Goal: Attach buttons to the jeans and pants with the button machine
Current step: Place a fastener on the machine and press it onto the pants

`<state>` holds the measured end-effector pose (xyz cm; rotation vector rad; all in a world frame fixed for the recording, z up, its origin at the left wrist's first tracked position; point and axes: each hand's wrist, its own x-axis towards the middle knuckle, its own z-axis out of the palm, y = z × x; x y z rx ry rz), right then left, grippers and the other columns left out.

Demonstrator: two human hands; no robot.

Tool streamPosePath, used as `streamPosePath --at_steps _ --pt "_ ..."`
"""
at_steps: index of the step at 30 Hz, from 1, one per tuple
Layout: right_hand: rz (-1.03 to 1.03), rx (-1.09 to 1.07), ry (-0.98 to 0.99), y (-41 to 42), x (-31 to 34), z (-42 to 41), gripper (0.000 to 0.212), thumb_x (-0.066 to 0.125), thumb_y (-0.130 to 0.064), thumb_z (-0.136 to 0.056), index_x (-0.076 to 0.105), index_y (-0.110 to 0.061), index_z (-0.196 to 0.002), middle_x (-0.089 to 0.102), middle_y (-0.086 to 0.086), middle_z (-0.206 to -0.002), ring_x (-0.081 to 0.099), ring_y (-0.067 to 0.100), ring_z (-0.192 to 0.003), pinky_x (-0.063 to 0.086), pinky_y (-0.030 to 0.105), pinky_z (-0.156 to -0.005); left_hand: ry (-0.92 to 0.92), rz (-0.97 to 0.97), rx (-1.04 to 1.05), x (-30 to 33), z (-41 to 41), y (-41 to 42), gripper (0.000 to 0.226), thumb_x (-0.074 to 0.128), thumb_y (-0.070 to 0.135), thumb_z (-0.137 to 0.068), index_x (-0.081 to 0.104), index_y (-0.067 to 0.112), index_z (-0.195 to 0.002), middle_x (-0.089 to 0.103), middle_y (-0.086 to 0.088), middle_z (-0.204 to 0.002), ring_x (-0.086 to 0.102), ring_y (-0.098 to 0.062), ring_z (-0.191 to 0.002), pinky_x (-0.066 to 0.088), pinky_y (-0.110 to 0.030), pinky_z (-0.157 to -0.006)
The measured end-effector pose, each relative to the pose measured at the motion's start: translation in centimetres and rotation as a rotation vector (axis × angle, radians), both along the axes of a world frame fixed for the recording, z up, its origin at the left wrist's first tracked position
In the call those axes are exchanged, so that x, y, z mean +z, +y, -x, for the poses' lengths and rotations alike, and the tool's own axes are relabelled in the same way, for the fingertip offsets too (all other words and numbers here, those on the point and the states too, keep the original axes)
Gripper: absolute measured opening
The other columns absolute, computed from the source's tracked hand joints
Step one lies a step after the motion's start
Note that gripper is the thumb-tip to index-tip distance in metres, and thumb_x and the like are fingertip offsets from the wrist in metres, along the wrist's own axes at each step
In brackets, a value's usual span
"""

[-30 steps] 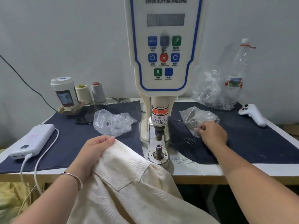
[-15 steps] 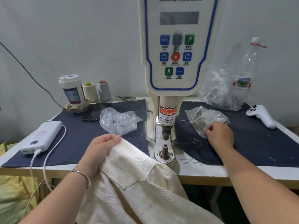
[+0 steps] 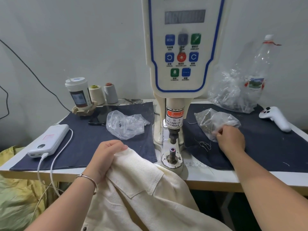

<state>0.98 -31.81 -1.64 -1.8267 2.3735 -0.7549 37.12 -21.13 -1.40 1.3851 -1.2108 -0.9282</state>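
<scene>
The cream servo button machine stands at the table's middle, its lower die post bare under the punch head. Cream pants hang off the front edge, their top corner just left of the post. My left hand grips that corner of the fabric. My right hand rests on the dark mat to the right, fingers curled into the mouth of a small clear bag of buttons. What the fingertips hold is hidden.
A second small clear bag lies left of the machine. A power bank with cable, a cup, two thread cones and a phone sit at the left. A big plastic bag with bottle and a white controller sit right.
The camera view has shifted so the scene sits further right. Both hands stay where they were, the right one still working at the button bag's mouth.
</scene>
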Motion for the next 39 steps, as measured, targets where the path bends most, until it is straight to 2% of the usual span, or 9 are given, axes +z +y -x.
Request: streamPosePath --at_steps 9,13,17,24,28,30,33,36,39 --pt "-0.092 0.081 0.089 0.5 0.7 0.7 0.018 0.056 -0.005 -0.089 0.073 -0.009 -0.088 0.068 0.020 -0.095 0.060 0.037 -0.090 0.037 0.029 -0.068 0.009 -0.004 0.001 0.1 0.1 -0.2 0.037 0.068 0.027 -0.066 0.034 0.024 -0.052 0.025 0.001 -0.061 0.025 -0.013 -0.059 0.021 -0.033 -0.059" --pt "-0.110 0.086 0.139 0.6 1.2 0.5 0.019 0.054 -0.007 -0.090 0.072 -0.012 -0.093 0.067 0.016 -0.101 0.061 0.036 -0.095 0.042 0.031 -0.071 0.012 0.000 0.005 0.2 0.2 -0.1 0.039 0.067 0.027 -0.066 0.032 0.025 -0.051 0.023 0.002 -0.061 0.024 -0.012 -0.057 0.020 -0.033 -0.059" --pt "-0.121 0.090 0.124 0.7 1.4 0.7 0.018 0.056 -0.011 -0.090 0.072 -0.019 -0.089 0.069 0.009 -0.093 0.061 0.032 -0.087 0.040 0.029 -0.066 0.006 -0.007 0.003 0.3 0.3 -0.1 0.039 0.067 0.027 -0.067 0.032 0.025 -0.049 0.023 0.002 -0.061 0.025 -0.010 -0.056 0.021 -0.032 -0.059" --pt "0.037 0.084 0.037 1.0 0.3 0.8 0.015 0.060 -0.013 -0.090 0.074 -0.017 -0.094 0.069 0.009 -0.102 0.061 0.034 -0.095 0.040 0.033 -0.070 -0.007 -0.006 0.020 0.4 0.5 0.0 0.039 0.066 0.027 -0.066 0.032 0.025 -0.049 0.023 0.004 -0.060 0.024 -0.010 -0.056 0.020 -0.031 -0.058" --pt "0.190 0.102 -0.124 1.4 0.2 1.5 0.009 0.065 -0.012 -0.089 0.074 -0.012 -0.089 0.073 0.012 -0.089 0.062 0.034 -0.087 0.036 0.030 -0.065 -0.003 -0.014 0.020 0.5 0.5 0.0 0.039 0.066 0.027 -0.066 0.031 0.026 -0.049 0.023 0.005 -0.060 0.023 -0.009 -0.055 0.019 -0.030 -0.057" --pt "0.296 0.125 -0.195 1.9 0.2 1.9 0.007 0.068 -0.013 -0.087 0.075 -0.012 -0.086 0.074 0.008 -0.082 0.065 0.030 -0.081 0.043 0.032 -0.067 0.002 -0.013 0.021 0.6 0.6 0.0 0.039 0.066 0.027 -0.066 0.031 0.026 -0.049 0.023 0.005 -0.060 0.024 -0.009 -0.054 0.020 -0.029 -0.056" --pt "0.365 0.175 -0.435 3.2 0.4 2.1 0.008 0.070 -0.011 -0.085 0.074 -0.015 -0.079 0.072 0.000 -0.070 0.070 0.021 -0.069 0.056 0.039 -0.071 0.001 -0.013 0.016 0.6 0.6 0.0 0.039 0.066 0.027 -0.066 0.030 0.026 -0.050 0.023 0.004 -0.060 0.024 -0.009 -0.055 0.020 -0.030 -0.056" --pt "0.331 0.190 -0.765 4.5 1.0 1.4 0.017 0.071 -0.003 -0.083 0.072 -0.017 -0.075 0.072 0.001 -0.064 0.070 0.015 -0.060 0.057 0.027 -0.063 0.007 -0.017 0.021 0.5 0.5 0.0 0.038 0.067 0.028 -0.067 0.032 0.026 -0.050 0.025 0.004 -0.060 0.026 -0.010 -0.055 0.022 -0.030 -0.057" --pt "0.257 0.213 -1.049 6.1 2.0 -0.3 0.013 0.072 0.005 -0.079 0.073 -0.008 -0.079 0.072 0.007 -0.066 0.067 0.012 -0.057 0.055 0.017 -0.056 0.014 -0.018 0.021 0.3 0.4 0.0 0.038 0.067 0.028 -0.067 0.034 0.025 -0.049 0.026 0.005 -0.058 0.027 -0.009 -0.054 0.023 -0.029 -0.056"
